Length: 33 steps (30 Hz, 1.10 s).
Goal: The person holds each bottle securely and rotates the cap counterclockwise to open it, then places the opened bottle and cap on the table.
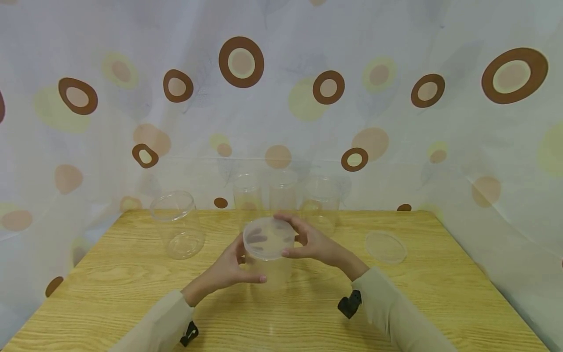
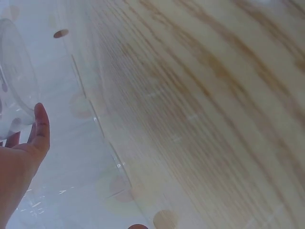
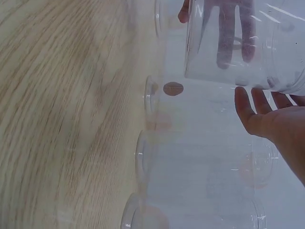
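A clear plastic jar (image 1: 274, 275) is held upright in front of the person and looks raised off the table. On its mouth lies a translucent round lid (image 1: 270, 238); whether it is fully seated I cannot tell. My left hand (image 1: 228, 269) holds the jar's left side, thumb in front and fingers behind. With the thumb at the near edge and fingers at the far edge, my right hand (image 1: 314, 243) grips the lid's rim. In the right wrist view, the left fingers show through the jar (image 3: 205, 57), with the right hand (image 3: 279, 121) at its lid end.
One open clear jar (image 1: 182, 227) stands at the left. Several more clear jars, including a wider one (image 1: 321, 208), line the back. A loose translucent lid (image 1: 385, 247) lies flat on the wooden table (image 1: 422, 298) at the right. A patterned curtain (image 1: 281, 122) hangs behind.
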Tool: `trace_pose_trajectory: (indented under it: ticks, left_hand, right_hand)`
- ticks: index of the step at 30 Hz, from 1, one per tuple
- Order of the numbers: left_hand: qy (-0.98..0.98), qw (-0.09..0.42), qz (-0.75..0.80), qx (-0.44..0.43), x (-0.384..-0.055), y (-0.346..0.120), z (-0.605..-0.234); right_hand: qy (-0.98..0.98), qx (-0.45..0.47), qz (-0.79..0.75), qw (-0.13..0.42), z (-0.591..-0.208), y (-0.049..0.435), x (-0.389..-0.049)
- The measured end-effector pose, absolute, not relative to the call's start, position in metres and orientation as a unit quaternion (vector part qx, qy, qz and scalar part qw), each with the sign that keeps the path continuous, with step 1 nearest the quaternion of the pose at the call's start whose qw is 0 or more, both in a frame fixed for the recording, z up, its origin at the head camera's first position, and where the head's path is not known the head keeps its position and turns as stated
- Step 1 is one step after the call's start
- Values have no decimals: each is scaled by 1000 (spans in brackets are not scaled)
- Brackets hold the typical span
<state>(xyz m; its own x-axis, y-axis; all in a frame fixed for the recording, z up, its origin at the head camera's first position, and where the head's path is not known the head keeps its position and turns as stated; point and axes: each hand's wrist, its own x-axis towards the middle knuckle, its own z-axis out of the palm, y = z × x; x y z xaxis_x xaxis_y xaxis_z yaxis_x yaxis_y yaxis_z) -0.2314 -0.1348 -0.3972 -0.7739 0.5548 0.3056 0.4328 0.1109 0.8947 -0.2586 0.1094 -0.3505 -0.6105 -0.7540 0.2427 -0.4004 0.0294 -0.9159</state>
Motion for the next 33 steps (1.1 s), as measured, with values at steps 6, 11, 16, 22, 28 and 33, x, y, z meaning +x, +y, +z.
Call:
trace_pose_trajectory:
  ticks: [6,11,16,22,28,33]
  left_hand:
    - [746,44,578,328,-231,-133,-396]
    - [750,23,583,313,-232,-130,-397]
    - [766,2,577,282,-230,-129,-399]
    - [771,-1,577,270,-229,-128,-399]
    - [753,17,588,295,-231,-130,-399]
    - [736,53,596,316,-233,-134,-399]
  right_hand:
    - [708,-401,-564,143,-352,109,-257]
    - [751,-349,-553,89,-355,103,-250]
    - [766,-305,-563,54,-356,96,-242]
    - [769,-290,-568,35,-357,91,-240]
    - [765,-309,-563,48,-357,93,-245]
    - [739,-355,-563,105,-355,102,-254]
